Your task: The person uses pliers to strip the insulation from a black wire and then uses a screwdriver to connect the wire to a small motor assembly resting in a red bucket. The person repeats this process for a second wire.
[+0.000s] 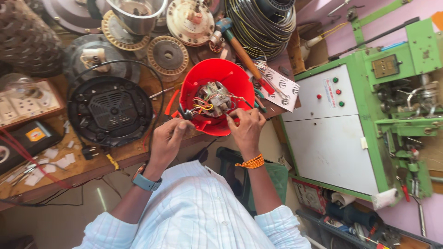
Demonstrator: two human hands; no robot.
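Between my two hands, at the near edge of the desk [92,159], sits a red plastic housing [217,76] turned open side up, with a small metal motor unit [216,97] and a bundle of coloured wires [203,107] exposed inside it.

Head view, hands: my left hand [168,138] is curled against the lower left rim of the housing, fingers bent close and pinched at a dark fitting on the rim; whether it truly grips the fitting I cannot tell. A grey-blue watch [146,182] is on that wrist. My right hand [247,127] is at the lower right rim, fingers bent and nearly closed, fingertips [234,115] touching the rim where thin wires run out; I cannot tell if a wire is pinched between them. An orange thread band [251,162] circles that wrist.

Head view, surroundings: left of my left hand lies a round black vented base [110,110] with a black cord [87,150] looping around it. Beyond the housing, away from my hands, lie round metal discs [167,55], a steel bowl [137,14], a hammer with a wooden handle [242,53] and a coil of black cable [260,23]. Right of my right hand, well apart, stands a green and white machine cabinet [332,124] with coloured buttons. Far left of my left hand sits a white switch board [23,103].
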